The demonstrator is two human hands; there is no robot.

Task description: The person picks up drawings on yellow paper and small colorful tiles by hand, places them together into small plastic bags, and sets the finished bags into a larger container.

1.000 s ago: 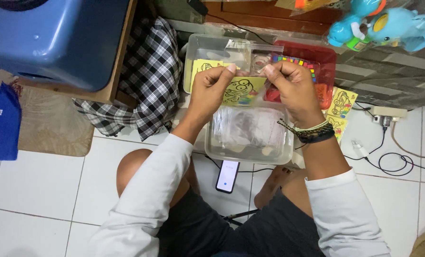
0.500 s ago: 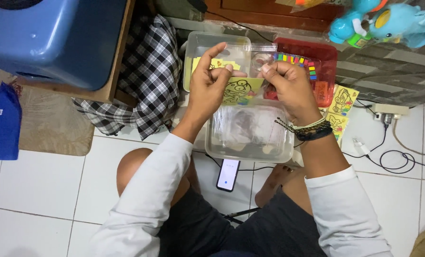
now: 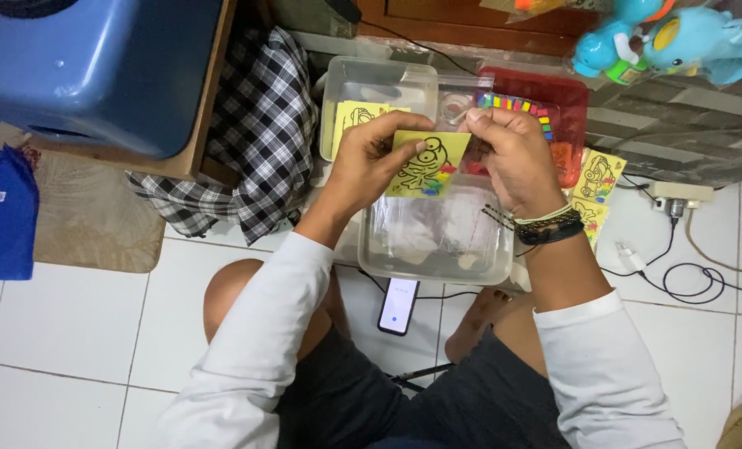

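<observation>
My left hand [image 3: 373, 160] and my right hand [image 3: 508, 156] hold a small yellow card [image 3: 425, 164] between them, above a clear plastic tray [image 3: 388, 258]. The card bears a black outline drawing of a fish, partly filled with coloured patches. My left fingers pinch its left edge and top; my right fingers pinch its upper right corner. A second yellow card [image 3: 353, 116] with a line drawing lies in a clear tray [image 3: 378, 77] behind my left hand. Dark and pale bands circle my right wrist.
A red tray [image 3: 566, 104] with a row of coloured pots [image 3: 516, 106] sits behind my right hand. More yellow cards [image 3: 597, 179] lie to the right. A phone [image 3: 398, 305] lies on the tiles by my knees. Checked cloth [image 3: 250, 137], blue tub [image 3: 96, 66], cables [image 3: 687, 278] and blue toys [image 3: 662, 37] surround.
My hands have come nearer and lower with the yellow card, which now faces up between them. My left fingers have gone from a raised pinch to gripping the card's edge.
</observation>
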